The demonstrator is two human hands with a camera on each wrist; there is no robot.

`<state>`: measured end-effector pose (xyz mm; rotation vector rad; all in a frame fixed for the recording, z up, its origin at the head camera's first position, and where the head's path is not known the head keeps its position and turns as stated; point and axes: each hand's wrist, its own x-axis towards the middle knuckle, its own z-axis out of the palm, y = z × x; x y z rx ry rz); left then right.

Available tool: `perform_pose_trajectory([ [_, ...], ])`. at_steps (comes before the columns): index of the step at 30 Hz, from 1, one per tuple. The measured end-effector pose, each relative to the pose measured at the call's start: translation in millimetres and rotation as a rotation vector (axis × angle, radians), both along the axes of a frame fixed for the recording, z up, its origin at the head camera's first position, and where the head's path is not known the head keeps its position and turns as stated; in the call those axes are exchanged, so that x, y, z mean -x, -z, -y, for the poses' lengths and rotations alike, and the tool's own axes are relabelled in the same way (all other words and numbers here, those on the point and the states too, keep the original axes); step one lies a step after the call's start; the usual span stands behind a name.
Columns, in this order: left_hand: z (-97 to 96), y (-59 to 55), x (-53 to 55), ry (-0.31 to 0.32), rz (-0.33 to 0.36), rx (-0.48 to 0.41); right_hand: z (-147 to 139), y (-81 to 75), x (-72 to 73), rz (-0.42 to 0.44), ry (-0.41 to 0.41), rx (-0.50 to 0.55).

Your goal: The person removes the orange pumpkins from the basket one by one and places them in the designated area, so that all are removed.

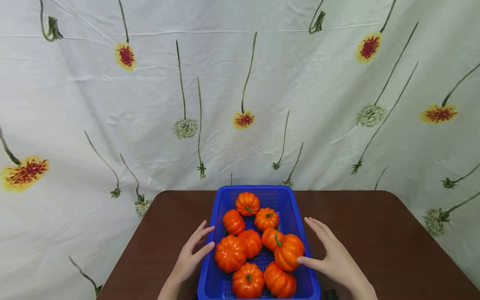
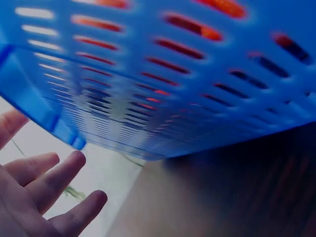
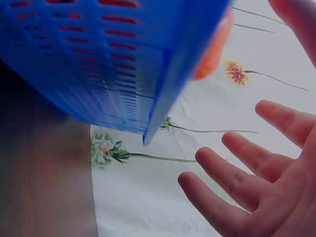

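A blue plastic basket [image 1: 258, 189] with slotted walls holds several small orange pumpkins [image 1: 249, 280] with green stems. One pumpkin [image 1: 289, 252] sits higher than its neighbours, by the basket's right wall. My left hand [image 1: 189, 254] is beside the left rim, fingers apart and thumb toward the basket; in the left wrist view its fingers [image 2: 54, 182] are extended near the blue rim. On the other side, my right hand [image 1: 333, 258] has its fingers spread, the thumb tip close to the higher pumpkin; whether they touch I cannot tell. The right wrist view shows its fingers [image 3: 232, 175] away from the wall.
The basket stands on a dark brown table [image 1: 360, 225] with rounded far corners. Behind the table hangs a pale cloth [image 1: 150, 104] printed with flowers. A small black object [image 1: 331, 294] lies near the basket's front right corner, partly out of frame.
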<state>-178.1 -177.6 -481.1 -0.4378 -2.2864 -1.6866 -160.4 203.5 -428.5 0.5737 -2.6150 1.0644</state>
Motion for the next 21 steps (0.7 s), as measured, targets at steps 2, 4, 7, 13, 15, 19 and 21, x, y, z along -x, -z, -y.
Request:
perform_pose_trajectory([
  [2, -3.1, 5.7, 0.3, 0.013, 0.01, -0.053, 2, 3.6, 0.2, 0.0, -0.002, 0.016],
  [4, -5.4, 10.7, 0.1, 0.026, 0.029, -0.097, 4, 6.5, 0.1, 0.0, -0.003, 0.034],
  [7, -8.0, 15.9, 0.1, 0.055, 0.06, -0.135, 6, 10.0, -0.3, 0.003, -0.001, 0.055],
  [13, -10.0, 18.1, 4.1, 0.049, 0.116, -0.149, 10, 12.4, 2.4, 0.039, -0.02, 0.07],
  [15, -9.7, 17.8, 5.3, 0.036, 0.129, -0.146, 11, 12.8, 4.5, 0.056, -0.034, 0.075],
  [19, -9.3, 18.1, 5.7, 0.024, 0.147, -0.141, 12, 14.6, 7.5, 0.088, -0.051, 0.078],
  [21, -9.3, 19.3, 5.1, 0.025, 0.146, -0.136, 12, 16.2, 8.2, 0.094, -0.057, 0.076],
])
